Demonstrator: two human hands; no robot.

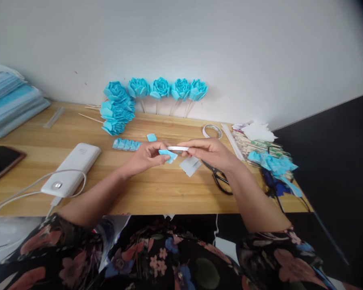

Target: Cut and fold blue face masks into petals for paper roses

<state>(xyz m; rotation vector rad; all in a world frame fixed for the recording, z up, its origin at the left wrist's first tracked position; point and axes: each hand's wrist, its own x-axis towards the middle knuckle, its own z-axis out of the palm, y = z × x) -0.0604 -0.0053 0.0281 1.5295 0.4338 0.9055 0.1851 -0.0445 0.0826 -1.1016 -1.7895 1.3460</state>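
Note:
My left hand (147, 156) is closed, pinching a small folded piece of light blue material (168, 154) between thumb and fingers. My right hand (215, 153) grips a narrow white roll of tape (178, 148), seen edge-on, whose left end meets the left fingertips. Just below the hands lies a pale square piece (190, 166) on the wooden table (157, 197). Black-handled scissors (222, 183) rest partly under my right hand and forearm. Beside my left hand are a row of folded blue pieces (126, 144) and a flat blue square (151, 137).
Several blue flowers on sticks (160, 88) lean on the wall, others lie at left (116, 108). A second tape roll (212, 131) and a heap of sticks (251, 145) are at right. Left stand a power bank (75, 165), a phone (4, 163) and packed masks (13, 100).

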